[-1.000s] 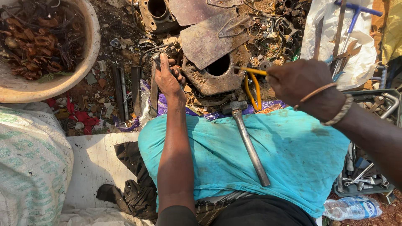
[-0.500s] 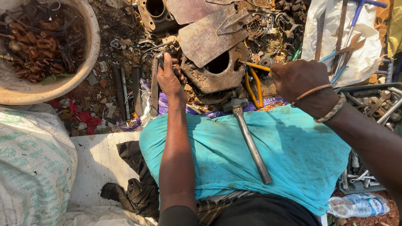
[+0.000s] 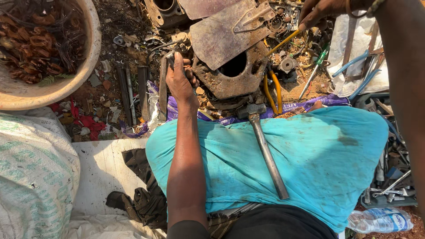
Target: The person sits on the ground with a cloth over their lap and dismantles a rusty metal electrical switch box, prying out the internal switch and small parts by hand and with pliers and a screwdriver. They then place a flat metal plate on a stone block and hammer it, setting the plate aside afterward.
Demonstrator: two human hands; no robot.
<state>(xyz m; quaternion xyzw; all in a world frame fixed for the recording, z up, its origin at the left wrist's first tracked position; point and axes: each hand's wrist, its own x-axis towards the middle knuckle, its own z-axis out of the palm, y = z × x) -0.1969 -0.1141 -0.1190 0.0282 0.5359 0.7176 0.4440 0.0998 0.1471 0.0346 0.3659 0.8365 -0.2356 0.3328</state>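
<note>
Hammer [image 3: 265, 150] rests loose on the blue cloth [image 3: 336, 168] over the lap, head toward the scrap, between the two arms and held by neither. The left hand [image 3: 180, 82] is clenched around a flat metal bar [image 3: 163, 90], standing it on edge just left of the rusty casting [image 3: 230, 73] — its knuckles sit right against that casting's jagged rim. The right hand [image 3: 321, 11] is up at the far right, fingers pinched on the end of a thin yellow rod [image 3: 283, 42] whose tip points down toward the casting; how firm that pinch is, I cannot tell.

Risks, as I judge them: the bar could skid off the rusty edge and drive the left knuckles into the sharp metal. The rod, held only at its end, could twist out of the fingers. The tilted plate [image 3: 226, 33] lying on the casting looks unsteady — a jolt might slide it onto the left hand. The hammer could roll off the cloth.
</note>
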